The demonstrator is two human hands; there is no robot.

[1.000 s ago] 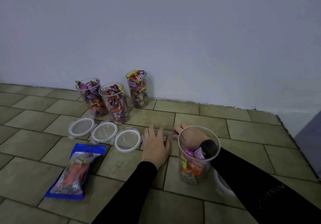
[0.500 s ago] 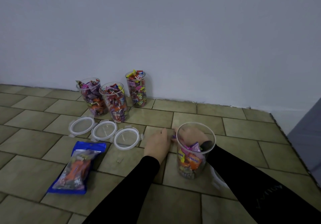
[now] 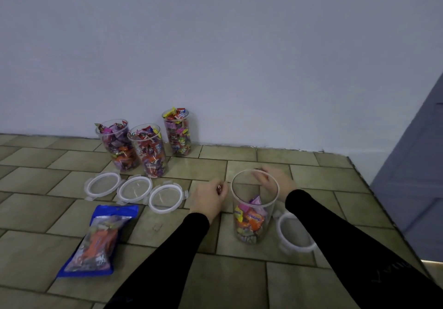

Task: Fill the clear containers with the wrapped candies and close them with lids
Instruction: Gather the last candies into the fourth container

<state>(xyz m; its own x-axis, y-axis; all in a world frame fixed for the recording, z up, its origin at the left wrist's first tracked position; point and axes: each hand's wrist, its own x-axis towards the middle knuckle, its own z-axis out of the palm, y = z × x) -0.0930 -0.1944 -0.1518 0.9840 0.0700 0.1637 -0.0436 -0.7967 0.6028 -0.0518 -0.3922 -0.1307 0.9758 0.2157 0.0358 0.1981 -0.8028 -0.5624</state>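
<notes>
Three containers (image 3: 148, 149) stand heaped with candies by the wall at ten to eleven o'clock from the hands, all uncapped; their three lids (image 3: 135, 190) lie in a row on the floor just in front of them. The fourth container (image 3: 254, 206) stands between the hands, roughly a third full by my judgement, its own lid (image 3: 296, 233) on the tiles at four o'clock from it. So filling is mostly done, and every closing is left. A blue candy bag (image 3: 96, 239) lies at seven o'clock from the left hand. The left hand (image 3: 209, 198), at nine o'clock of the container, has its grip curled on a small candy (image 3: 219, 188). The right hand (image 3: 275, 180), at one o'clock behind the rim, has bent fingers; whether it holds anything I cannot tell
</notes>
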